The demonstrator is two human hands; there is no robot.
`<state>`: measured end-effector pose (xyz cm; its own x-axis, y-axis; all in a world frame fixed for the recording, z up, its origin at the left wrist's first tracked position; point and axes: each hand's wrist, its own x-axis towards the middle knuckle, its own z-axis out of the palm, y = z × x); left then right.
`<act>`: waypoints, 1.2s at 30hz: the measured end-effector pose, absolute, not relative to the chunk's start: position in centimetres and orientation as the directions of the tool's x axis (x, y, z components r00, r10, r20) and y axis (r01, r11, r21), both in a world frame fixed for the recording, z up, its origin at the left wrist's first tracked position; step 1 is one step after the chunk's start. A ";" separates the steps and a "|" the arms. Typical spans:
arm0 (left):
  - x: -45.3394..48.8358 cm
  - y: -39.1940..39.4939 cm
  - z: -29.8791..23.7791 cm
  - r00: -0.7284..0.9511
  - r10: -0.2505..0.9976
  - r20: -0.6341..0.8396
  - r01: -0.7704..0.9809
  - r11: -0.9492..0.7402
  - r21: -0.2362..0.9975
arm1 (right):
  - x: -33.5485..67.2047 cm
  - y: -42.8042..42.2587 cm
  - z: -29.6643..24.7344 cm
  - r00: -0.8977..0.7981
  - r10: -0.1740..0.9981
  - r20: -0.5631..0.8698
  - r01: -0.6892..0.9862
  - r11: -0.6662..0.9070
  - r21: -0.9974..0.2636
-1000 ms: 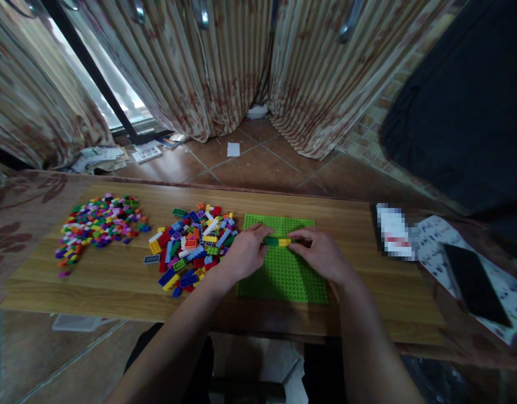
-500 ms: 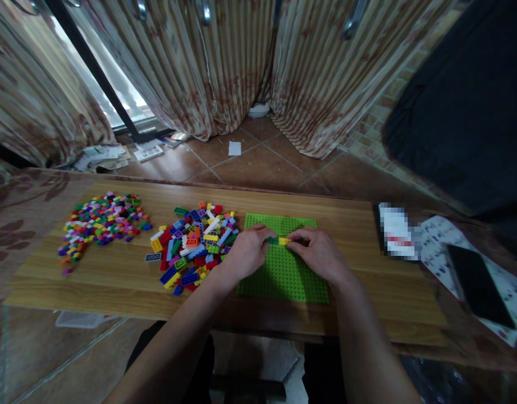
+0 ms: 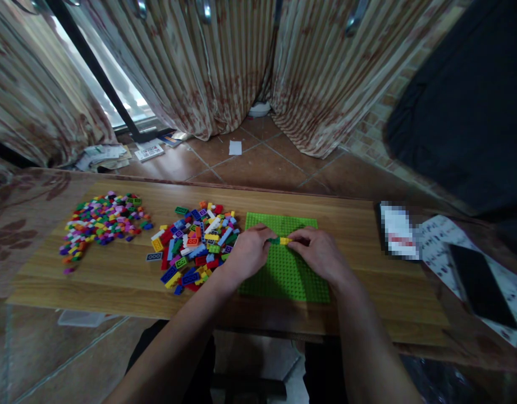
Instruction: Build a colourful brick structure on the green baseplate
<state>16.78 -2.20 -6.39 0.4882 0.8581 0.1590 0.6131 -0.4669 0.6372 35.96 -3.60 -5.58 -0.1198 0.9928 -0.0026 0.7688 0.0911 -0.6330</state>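
Note:
A green studded baseplate (image 3: 283,275) lies on the wooden board, under both of my hands. My left hand (image 3: 254,247) is closed at the fingertips on a dark green brick (image 3: 274,240) over the plate's upper part. Just right of it sits a yellow brick (image 3: 284,240), end to end with the green one. My right hand (image 3: 315,249) pinches the yellow brick's right end between thumb and fingers. Whether the two bricks are pressed onto the studs, I cannot tell. The fingers hide parts of both.
Left of the baseplate is a heap of larger mixed bricks (image 3: 195,247). Farther left spreads a pile of small coloured pieces (image 3: 102,219). A dark phone (image 3: 481,285) rests on a printed sheet (image 3: 437,241) at right, near a blurred white item (image 3: 397,231).
Both hands stay nearly in place at the green and yellow bricks. The whole view has shifted very slightly.

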 end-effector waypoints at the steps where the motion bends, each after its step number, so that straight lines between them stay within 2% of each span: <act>1: 16.8 -2.2 -6.4 0.491 0.857 0.158 0.614 -0.469 0.635 | 36.0 -3.6 -5.6 -0.126 0.992 0.002 0.774 0.100 -0.625; 17: 17.2 -2.5 -6.3 0.473 0.868 0.151 0.678 -0.468 0.566 | 35.6 -3.2 -4.9 -0.160 0.987 -0.020 0.823 0.122 -0.555; 29: 17.3 -2.3 -6.9 0.458 0.872 0.176 0.674 -0.469 0.571 | 35.2 -2.7 -4.2 -0.193 0.980 -0.054 0.845 0.138 -0.516; 36: 17.2 -2.1 -7.5 0.450 0.869 0.208 0.636 -0.475 0.608 | 35.6 -2.4 -4.5 -0.186 0.980 -0.069 0.815 0.114 -0.568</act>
<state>17.23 -2.07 -7.50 0.4499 0.8686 0.2077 0.6363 -0.4749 0.6079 35.63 -2.43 -4.53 -0.1856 0.9802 -0.0688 0.8149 0.1144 -0.5682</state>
